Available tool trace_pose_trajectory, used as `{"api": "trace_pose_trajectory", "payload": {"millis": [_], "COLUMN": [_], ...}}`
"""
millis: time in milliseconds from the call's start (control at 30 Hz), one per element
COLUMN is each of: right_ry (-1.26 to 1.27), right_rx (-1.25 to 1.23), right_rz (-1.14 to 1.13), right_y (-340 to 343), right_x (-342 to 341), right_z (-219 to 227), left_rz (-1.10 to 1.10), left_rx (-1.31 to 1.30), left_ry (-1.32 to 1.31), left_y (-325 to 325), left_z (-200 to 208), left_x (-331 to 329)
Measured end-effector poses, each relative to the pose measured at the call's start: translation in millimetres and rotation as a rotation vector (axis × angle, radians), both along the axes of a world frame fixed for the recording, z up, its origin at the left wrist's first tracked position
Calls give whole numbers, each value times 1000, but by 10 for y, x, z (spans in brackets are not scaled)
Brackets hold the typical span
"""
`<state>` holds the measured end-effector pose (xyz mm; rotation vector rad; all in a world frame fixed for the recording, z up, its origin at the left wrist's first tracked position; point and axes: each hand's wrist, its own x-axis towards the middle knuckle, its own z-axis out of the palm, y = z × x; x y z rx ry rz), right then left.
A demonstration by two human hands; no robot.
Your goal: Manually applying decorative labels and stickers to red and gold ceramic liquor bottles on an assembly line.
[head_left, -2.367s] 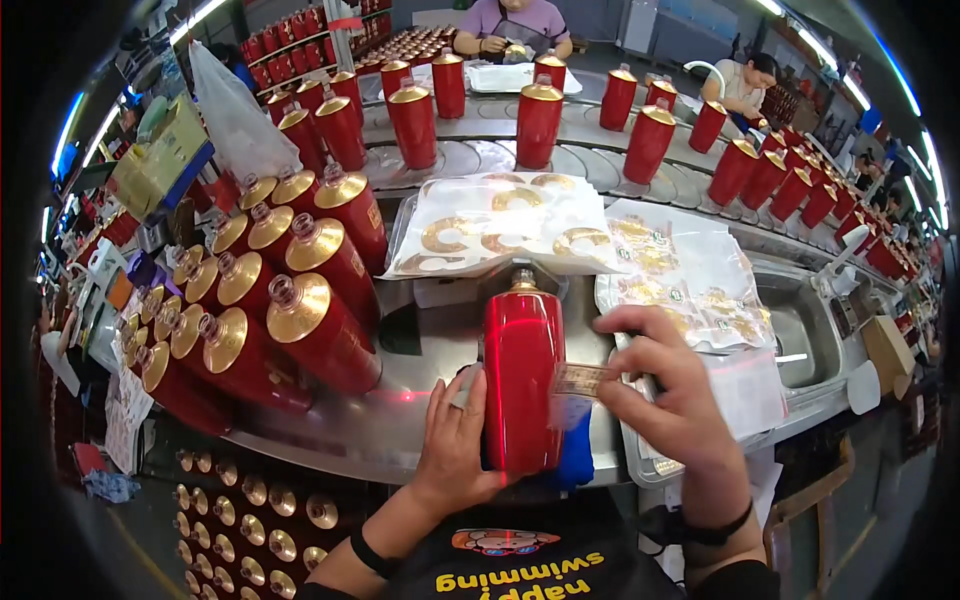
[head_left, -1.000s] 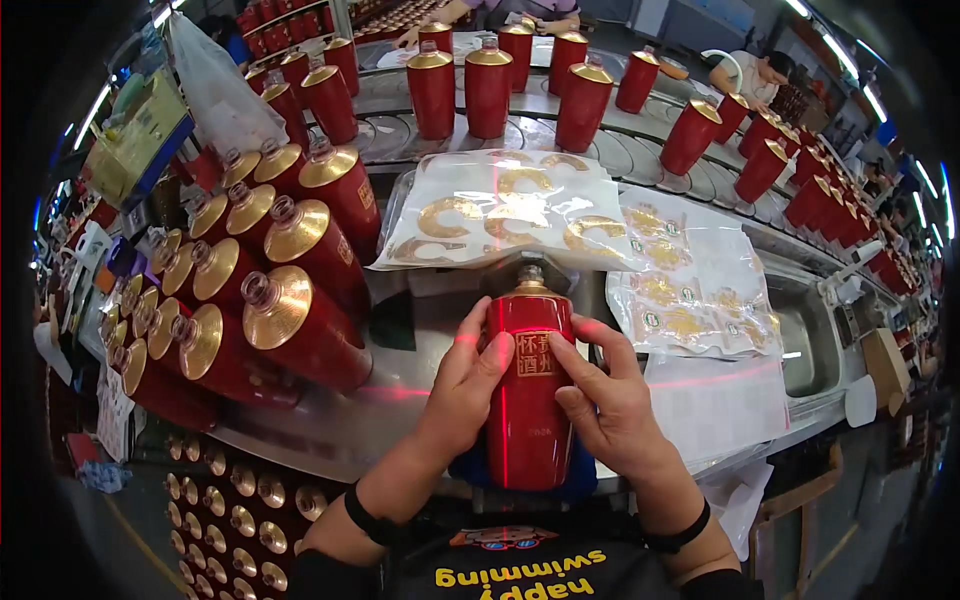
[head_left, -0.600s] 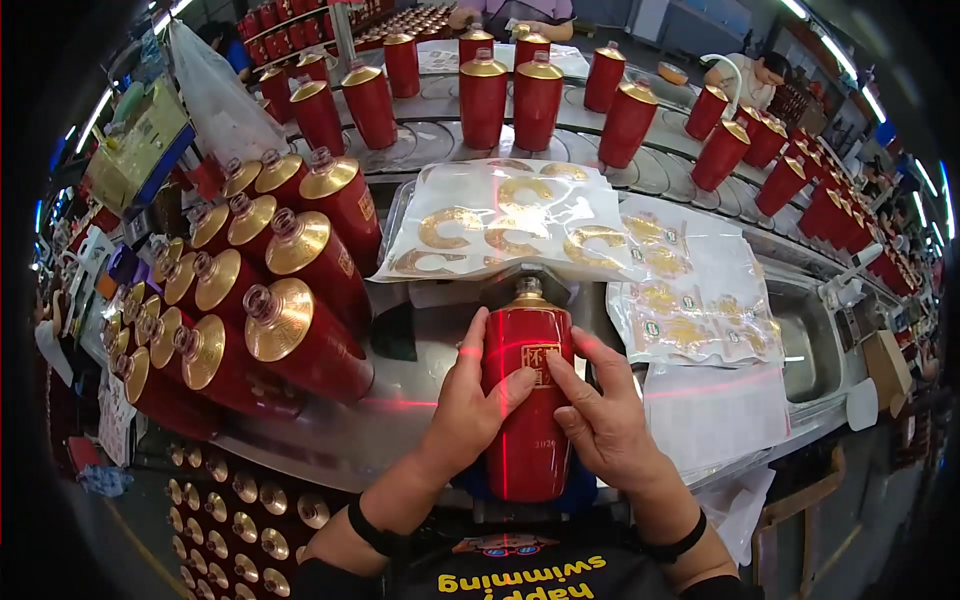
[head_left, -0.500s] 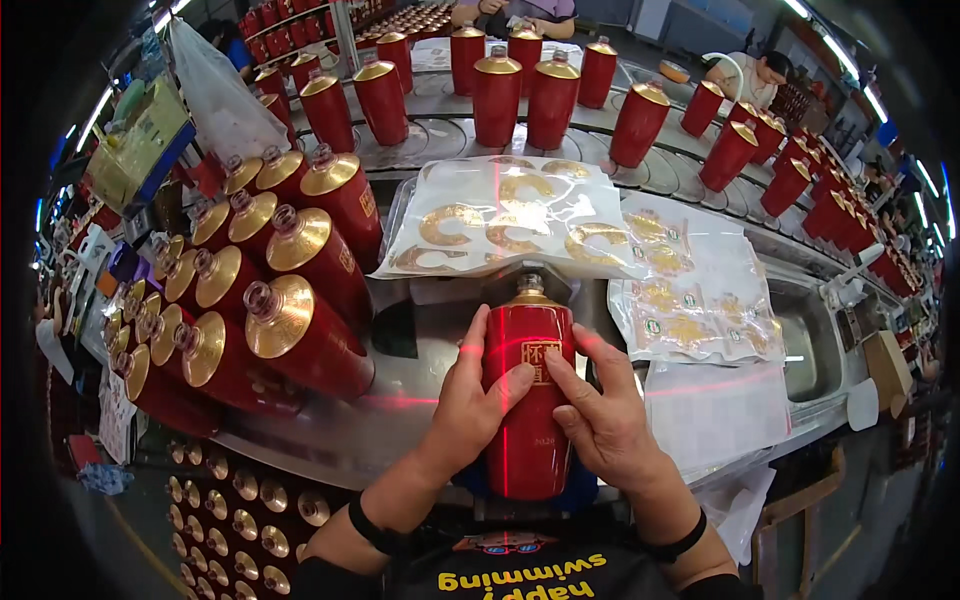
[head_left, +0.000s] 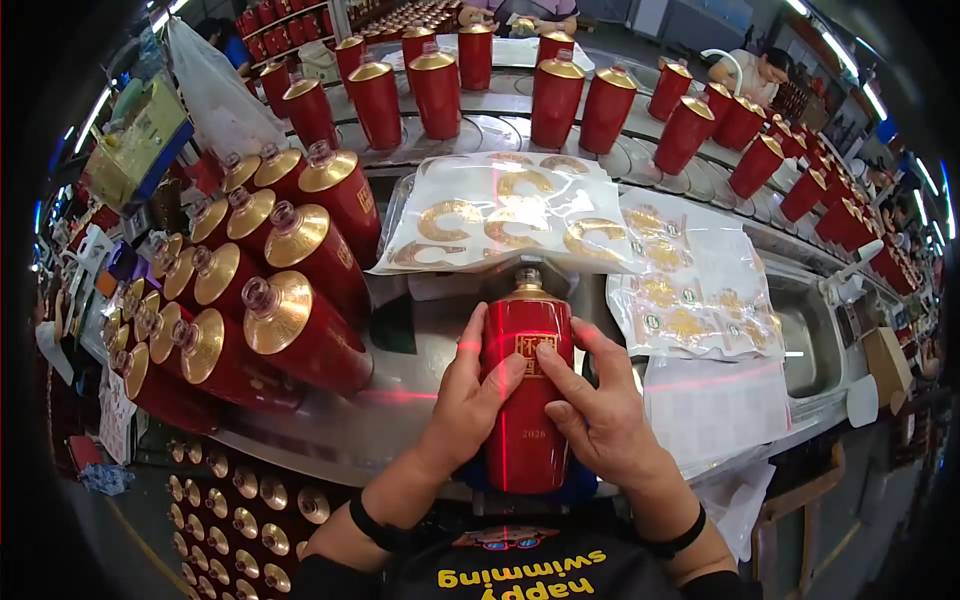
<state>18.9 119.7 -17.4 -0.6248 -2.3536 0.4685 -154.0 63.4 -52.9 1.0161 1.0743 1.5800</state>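
A red bottle [head_left: 528,460] with a gold shoulder and clear neck is in front of me, its neck pointing away. My left hand [head_left: 465,410] wraps its left side, the thumb lying at the left edge of a gold square label [head_left: 527,347]. From the other side, my right hand [head_left: 610,425] closes round the bottle, a fingertip pressed onto the label's right part. Dark blue material [head_left: 582,485] shows beneath the bottle's lower end. Red laser lines cross the bottle and both hands.
Beyond lie a sheet of gold C-shaped stickers [head_left: 505,215] and sheets of smaller gold stickers [head_left: 690,300]. Red bottles [head_left: 300,325] crowd the left. A curved conveyor [head_left: 480,135] carries more bottles. A steel sink [head_left: 810,350] is at right; people sit across the conveyor.
The held bottle has turned slightly to the left, bringing its label and lower print leftward. On the conveyor, the near row of bottles has moved right and the far row left.
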Motion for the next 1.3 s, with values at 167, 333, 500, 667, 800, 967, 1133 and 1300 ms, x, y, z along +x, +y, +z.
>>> {"api": "trace_pose_trajectory", "payload": {"millis": [167,333,500,667,800,967,1133,1300], "right_ry": [-15,-14,-23,-27,-27,114,-49,-159], "right_rx": [6,6,-5,9,-12,-95,-32,124], "right_rz": [6,15,9,6,32,-24,71,51], "right_y": [4,15,14,29,32,166,355,213], "right_x": [15,13,4,6,26,83,24,17], "right_z": [14,13,24,-2,52,369,538,315], "left_rz": [-17,0,2,6,4,5,29,39], "left_rx": [-33,-14,5,-33,-3,-18,-4,14], "left_ry": [-15,32,20,-10,-1,-11,34,49], "left_y": [-11,-21,-15,-7,-3,8,8,-10], "left_z": [-13,-17,-20,-26,-30,-40,-66,-97], "left_x": [11,21,14,23,42,67,57,51]}}
